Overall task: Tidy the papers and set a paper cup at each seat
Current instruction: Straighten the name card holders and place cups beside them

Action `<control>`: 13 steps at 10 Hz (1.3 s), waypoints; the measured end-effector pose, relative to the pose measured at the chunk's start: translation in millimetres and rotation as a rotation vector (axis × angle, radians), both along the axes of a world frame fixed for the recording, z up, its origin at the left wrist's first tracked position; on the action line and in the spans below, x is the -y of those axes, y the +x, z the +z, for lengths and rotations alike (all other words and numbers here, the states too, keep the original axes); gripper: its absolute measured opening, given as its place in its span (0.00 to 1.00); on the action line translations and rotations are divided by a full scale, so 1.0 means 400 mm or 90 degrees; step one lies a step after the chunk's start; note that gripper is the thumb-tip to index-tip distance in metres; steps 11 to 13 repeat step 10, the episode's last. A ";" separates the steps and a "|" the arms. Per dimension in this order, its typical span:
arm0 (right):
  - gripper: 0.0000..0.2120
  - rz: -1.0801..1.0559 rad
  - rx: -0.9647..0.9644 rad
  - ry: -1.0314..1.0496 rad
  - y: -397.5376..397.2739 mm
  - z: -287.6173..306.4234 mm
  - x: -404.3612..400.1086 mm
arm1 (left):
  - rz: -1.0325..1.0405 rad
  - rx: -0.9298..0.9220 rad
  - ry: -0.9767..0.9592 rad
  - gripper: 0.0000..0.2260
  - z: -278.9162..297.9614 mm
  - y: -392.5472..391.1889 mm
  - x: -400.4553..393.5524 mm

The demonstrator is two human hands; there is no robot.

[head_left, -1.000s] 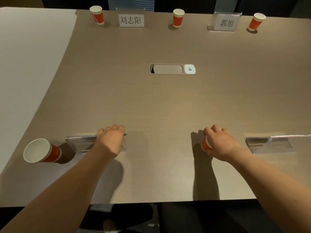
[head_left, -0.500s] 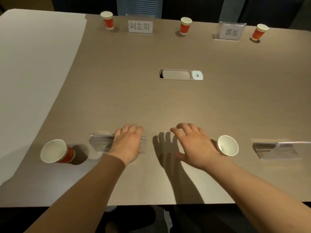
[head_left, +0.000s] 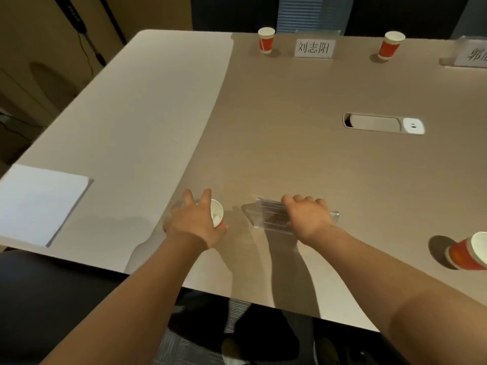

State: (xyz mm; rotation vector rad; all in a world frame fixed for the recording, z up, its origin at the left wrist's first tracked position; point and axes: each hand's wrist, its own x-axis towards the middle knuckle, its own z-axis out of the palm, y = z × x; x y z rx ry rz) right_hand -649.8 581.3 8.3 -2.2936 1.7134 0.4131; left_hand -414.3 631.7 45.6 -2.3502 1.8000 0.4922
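A red and white paper cup (head_left: pixel 217 213) near the table's front edge is tipped, its mouth facing right. My left hand (head_left: pixel 195 221) wraps round it from the left, thumb under its base. Right of it lies a clear acrylic name holder (head_left: pixel 264 214). My right hand (head_left: pixel 308 216) lies on the holder with its fingers curled over the far edge. A second cup (head_left: pixel 467 252) stands at the front right. Two more cups (head_left: pixel 266 40) (head_left: pixel 390 48) stand along the far edge. A stack of white papers (head_left: pixel 39 204) lies at the front left corner.
Two printed name cards (head_left: pixel 313 47) (head_left: pixel 474 55) stand at the far edge. A cable hatch (head_left: pixel 382 123) is set into the middle of the wooden table (head_left: pixel 290 154). The left part of the table is white. A dark chair sits below the front left.
My right hand has left the cup at the right and moved onto the clear holder. My left hand moved from the holder to the left cup. The view has swung left.
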 end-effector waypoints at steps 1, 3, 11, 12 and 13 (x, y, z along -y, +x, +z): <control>0.18 -0.005 0.011 -0.023 -0.004 -0.015 0.001 | 0.004 -0.057 0.037 0.44 -0.047 0.034 0.006; 0.17 -0.002 0.026 -0.032 -0.012 -0.014 0.003 | -0.052 -0.141 0.021 0.35 -0.096 0.032 0.047; 0.24 -0.015 0.024 -0.014 -0.005 0.003 0.004 | -0.209 -0.094 0.011 0.47 -0.073 0.058 0.120; 0.24 -0.015 0.024 -0.014 -0.005 0.003 0.004 | -0.209 -0.094 0.011 0.47 -0.073 0.058 0.120; 0.24 -0.015 0.024 -0.014 -0.005 0.003 0.004 | -0.209 -0.094 0.011 0.47 -0.073 0.058 0.120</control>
